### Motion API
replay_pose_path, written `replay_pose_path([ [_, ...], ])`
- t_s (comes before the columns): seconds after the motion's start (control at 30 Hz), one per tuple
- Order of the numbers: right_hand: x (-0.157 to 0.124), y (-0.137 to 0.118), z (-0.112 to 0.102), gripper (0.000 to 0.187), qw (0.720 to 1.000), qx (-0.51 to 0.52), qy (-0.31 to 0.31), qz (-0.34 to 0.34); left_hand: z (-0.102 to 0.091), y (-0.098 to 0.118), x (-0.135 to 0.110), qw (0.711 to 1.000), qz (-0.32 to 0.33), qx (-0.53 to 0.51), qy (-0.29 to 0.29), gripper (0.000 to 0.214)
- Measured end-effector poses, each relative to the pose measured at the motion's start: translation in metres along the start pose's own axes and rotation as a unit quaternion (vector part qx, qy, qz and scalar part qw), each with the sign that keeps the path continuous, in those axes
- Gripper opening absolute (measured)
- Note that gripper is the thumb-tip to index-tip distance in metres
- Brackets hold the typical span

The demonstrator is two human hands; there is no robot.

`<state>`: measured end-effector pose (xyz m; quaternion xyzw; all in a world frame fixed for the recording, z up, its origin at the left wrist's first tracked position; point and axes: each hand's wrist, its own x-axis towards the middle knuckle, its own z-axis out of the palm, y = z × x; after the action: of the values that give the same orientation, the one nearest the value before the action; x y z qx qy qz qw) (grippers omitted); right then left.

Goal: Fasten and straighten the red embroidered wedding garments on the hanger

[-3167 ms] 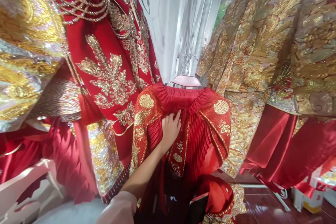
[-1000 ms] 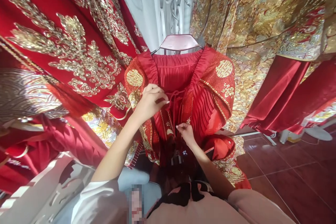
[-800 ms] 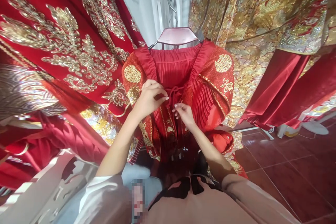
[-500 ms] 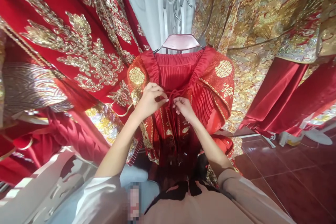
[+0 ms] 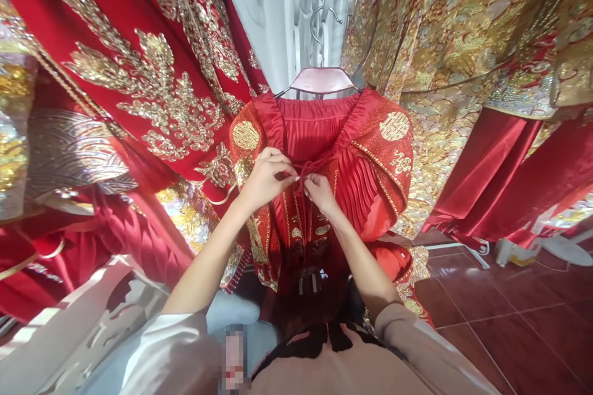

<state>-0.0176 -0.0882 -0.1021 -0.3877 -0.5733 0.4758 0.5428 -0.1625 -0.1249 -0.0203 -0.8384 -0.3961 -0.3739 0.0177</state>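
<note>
In front of me a red pleated skirt with gold embroidery [image 5: 361, 188] hangs from a pink-topped hanger [image 5: 323, 81]. A red drawstring cord [image 5: 306, 166] is looped in a bow or knot at the middle of its gathered waistband. My left hand [image 5: 271, 178] pinches the cord with thumb and forefinger at the left of the knot. Close beside it, my right hand [image 5: 319, 192] is closed with the fingertips on the cord just under the loops. The two hands nearly meet, and the exact cord ends are hidden by the fingers.
Red garments with gold sequins [image 5: 162, 92] hang at the left, and gold patterned cloth [image 5: 454, 62] hangs at the right. A pale curtain [image 5: 264, 12] is behind the hanger. Below left is a white carved panel [image 5: 106, 315]. Dark red tiles [image 5: 500, 327] cover the floor.
My right hand has moved slightly left and its fingers have curled more tightly at the knot. My left hand keeps its pinch. The whole view has shifted a little.
</note>
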Motion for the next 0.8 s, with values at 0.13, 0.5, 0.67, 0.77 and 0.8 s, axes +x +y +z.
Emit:
replay_pose_path([
  [0.13, -0.021, 0.020, -0.006, 0.021, 0.999, 0.025, -0.003, 0.035, 0.005, -0.002, 0.000, 1.000, 0.003, 0.006, 0.010, 0.012],
  [0.5, -0.094, 0.096, -0.051, 0.029, 0.989, -0.007, 0.033, 0.145, 0.005, -0.012, 0.000, 0.999, 0.046, -0.024, 0.018, 0.018],
  [0.67, -0.078, 0.030, -0.100, 0.032, 0.976, -0.062, 0.207, 0.037, -0.017, 0.008, 0.020, 0.983, -0.085, 0.024, 0.161, 0.025],
  [0.77, -0.042, -0.028, -0.108, 0.040, 0.918, -0.169, 0.329, -0.143, -0.008, 0.014, 0.043, 0.944, -0.220, 0.097, 0.225, 0.031],
  [0.8, -0.027, -0.044, -0.103, 0.040, 0.896, -0.196, 0.351, -0.191, -0.001, 0.013, 0.050, 0.936, -0.239, 0.109, 0.234, 0.032],
])
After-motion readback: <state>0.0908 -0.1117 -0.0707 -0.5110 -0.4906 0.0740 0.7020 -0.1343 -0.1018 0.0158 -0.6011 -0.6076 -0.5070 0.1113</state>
